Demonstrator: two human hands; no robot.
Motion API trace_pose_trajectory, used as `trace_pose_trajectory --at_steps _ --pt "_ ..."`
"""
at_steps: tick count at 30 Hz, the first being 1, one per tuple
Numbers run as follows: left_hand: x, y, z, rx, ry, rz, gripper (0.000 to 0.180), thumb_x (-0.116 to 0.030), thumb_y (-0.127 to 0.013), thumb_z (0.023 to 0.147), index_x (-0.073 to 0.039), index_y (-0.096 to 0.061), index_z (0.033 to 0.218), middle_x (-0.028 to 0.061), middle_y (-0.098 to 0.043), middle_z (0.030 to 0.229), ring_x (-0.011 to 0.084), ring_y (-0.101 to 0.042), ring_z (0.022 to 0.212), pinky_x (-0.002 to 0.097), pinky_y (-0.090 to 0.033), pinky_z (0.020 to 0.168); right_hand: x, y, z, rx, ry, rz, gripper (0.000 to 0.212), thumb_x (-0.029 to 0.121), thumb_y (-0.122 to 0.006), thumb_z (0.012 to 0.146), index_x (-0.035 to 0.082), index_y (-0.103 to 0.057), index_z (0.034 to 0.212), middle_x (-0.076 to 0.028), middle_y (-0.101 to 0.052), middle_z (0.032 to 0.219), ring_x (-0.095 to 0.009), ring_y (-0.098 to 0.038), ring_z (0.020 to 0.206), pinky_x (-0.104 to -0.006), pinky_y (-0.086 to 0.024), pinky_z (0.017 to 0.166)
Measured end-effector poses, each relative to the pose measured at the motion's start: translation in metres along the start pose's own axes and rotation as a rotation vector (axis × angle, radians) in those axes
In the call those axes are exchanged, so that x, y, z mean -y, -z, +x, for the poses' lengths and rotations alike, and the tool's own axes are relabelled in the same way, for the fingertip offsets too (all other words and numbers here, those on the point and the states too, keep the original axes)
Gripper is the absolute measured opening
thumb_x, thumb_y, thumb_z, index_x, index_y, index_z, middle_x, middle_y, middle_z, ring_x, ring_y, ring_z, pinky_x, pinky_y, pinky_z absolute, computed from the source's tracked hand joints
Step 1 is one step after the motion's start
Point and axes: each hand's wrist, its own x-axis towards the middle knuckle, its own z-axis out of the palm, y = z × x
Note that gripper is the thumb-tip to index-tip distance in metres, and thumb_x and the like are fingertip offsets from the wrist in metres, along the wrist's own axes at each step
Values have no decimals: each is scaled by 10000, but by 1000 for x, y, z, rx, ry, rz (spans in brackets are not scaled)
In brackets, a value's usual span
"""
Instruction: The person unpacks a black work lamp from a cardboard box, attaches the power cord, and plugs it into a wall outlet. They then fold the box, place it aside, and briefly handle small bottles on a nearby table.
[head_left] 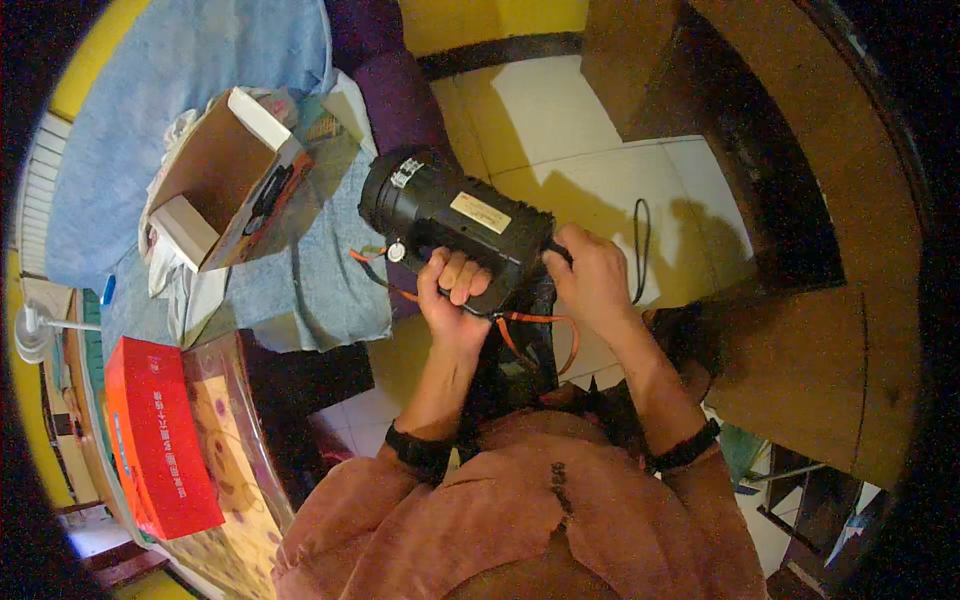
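A big blue cloth (300,300), soft and wrinkly, was spread out on the left. Smooth, pale square tiles made up the floor (530,110). A flat brown cupboard (770,360) stood on the right. The table (235,450) at the lower left had a patterned top under something clear and shiny.

On the cloth sat an open cardboard box (215,165), brown inside. A white piece was at its near end, but I could not tell if it was a flap or something inside. One side had a dark picture. A bright red box (190,440) with flat sides and white writing was on the table.

The fat, round black flashlight (440,205) was up in front of the person, over the floor. The left hand (458,285) had its fingers wrapped tight around the handle. The right hand (592,270) touched the back end with bent fingers; I could not tell how firmly.

A thin orange strap (545,318) hung below the flashlight. A cream label (481,213) was stuck on it, with writing too tiny to read.
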Motion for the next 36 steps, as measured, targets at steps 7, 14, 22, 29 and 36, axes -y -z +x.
trace_pose_trajectory --at_steps 7,14,22,29,36 --pt "-1 -3 -11 -247 -20 143 57 -160 -519 820 -105 -503 815 -1 -476 668 133 -459 585 305 -421 644 -3 -2 -6 102 -260 167 247 220 -600 774 26 -569 923 -197 -609 849 -382 -583 781 -435 -454 700" --pt "-19 -4 -60 -456 284 424 266 -277 -592 802 -32 -561 902 126 -579 952 266 -562 912 442 -468 829 -4 16 -12 234 -136 233 257 195 -568 794 5 -577 967 -204 -617 851 -365 -596 801 -406 -464 714" --pt "-114 -29 -101 -475 116 1872 213 -233 -566 845 -40 -568 935 52 -585 748 180 -587 684 296 -485 621 15 18 -10 291 -18 101 208 178 -562 792 38 -552 946 -195 -612 821 -378 -586 751 -432 -457 674" --pt "-129 -27 -35 -76 -290 1858 624 -334 -608 772 -37 -392 1277 145 -415 1286 266 -380 1200 351 -270 1007 13 22 -15 335 -11 -34 263 243 -537 822 30 -557 974 -198 -612 856 -369 -585 804 -424 -461 706" --pt "-135 -19 -11 -83 64 1205 793 -334 -691 667 -82 -314 1318 134 -342 1350 270 -364 1217 367 -299 997 -10 31 -9 563 -82 412 260 256 -474 874 6 -545 855 -155 -571 703 -280 -584 669 -367 -445 614"
